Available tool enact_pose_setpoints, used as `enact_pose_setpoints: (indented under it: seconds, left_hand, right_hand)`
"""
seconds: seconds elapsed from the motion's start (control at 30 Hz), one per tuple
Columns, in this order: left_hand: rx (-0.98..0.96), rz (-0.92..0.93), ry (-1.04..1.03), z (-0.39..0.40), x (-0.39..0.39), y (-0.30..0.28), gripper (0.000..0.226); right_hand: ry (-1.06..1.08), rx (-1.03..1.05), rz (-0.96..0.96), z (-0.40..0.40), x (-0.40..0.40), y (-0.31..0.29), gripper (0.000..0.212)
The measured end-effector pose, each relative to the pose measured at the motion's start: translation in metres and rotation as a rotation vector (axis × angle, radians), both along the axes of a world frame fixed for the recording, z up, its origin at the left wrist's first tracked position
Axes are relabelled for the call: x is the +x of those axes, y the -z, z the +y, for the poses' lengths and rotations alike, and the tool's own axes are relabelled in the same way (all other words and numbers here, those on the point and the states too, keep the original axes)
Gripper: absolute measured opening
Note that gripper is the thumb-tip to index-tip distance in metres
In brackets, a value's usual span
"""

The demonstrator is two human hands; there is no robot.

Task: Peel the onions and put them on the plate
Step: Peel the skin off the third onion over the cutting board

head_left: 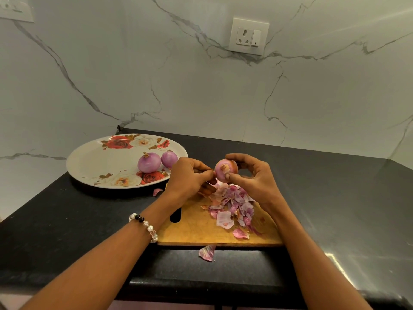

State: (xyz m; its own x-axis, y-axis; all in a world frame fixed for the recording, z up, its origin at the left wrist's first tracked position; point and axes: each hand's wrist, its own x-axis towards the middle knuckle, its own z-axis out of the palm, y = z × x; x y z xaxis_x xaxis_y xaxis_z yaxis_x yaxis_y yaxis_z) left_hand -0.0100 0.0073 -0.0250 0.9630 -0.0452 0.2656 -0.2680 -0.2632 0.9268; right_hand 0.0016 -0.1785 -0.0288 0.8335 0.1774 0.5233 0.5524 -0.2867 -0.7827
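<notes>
Two peeled onions (149, 162) already sit on the plate (93, 159). Third onion (226, 170) is up over the cutting board (201, 231), right hand (250, 173) curled around it, left hand (190, 175) pinching its skin. Looks nearly done, just this one left.

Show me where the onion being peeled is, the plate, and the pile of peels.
onion (226, 170): head view, on its pink front face, beside the root end.
plate (93, 159): head view, on the bare white inside, left part.
pile of peels (232, 203): head view, middle of the heap on the board.
</notes>
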Motion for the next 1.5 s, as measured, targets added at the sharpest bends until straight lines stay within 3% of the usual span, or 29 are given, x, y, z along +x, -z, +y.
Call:
enact_pose_setpoints:
  seconds: [0.67, 0.87, 1.1, 1.3, 1.5]
  left_hand:
    - [0.216, -0.197, -0.043, -0.005, 0.008, 0.006, 0.012]
    - [0.205, -0.21, -0.027, -0.004, 0.007, 0.005, 0.011]
    - [0.084, -0.186, -0.094, 0.0, 0.01, 0.004, 0.008]
    - [0.106, -0.239, -0.063, -0.002, 0.006, 0.004, 0.02]
    - [0.149, -0.226, -0.127, -0.003, 0.004, 0.005, 0.01]
  right_hand:
    - [-0.047, 0.066, 0.009, 0.001, -0.005, -0.005, 0.042]
    - [-0.049, 0.136, 0.054, -0.001, -0.002, -0.002, 0.042]
    - [-0.079, 0.384, 0.17, -0.006, 0.0, 0.001, 0.038]
    - [-0.019, 0.2, 0.079, -0.003, 0.0, 0.002, 0.039]
    - [-0.015, 0.026, -0.047, 0.0, 0.001, 0.006, 0.047]
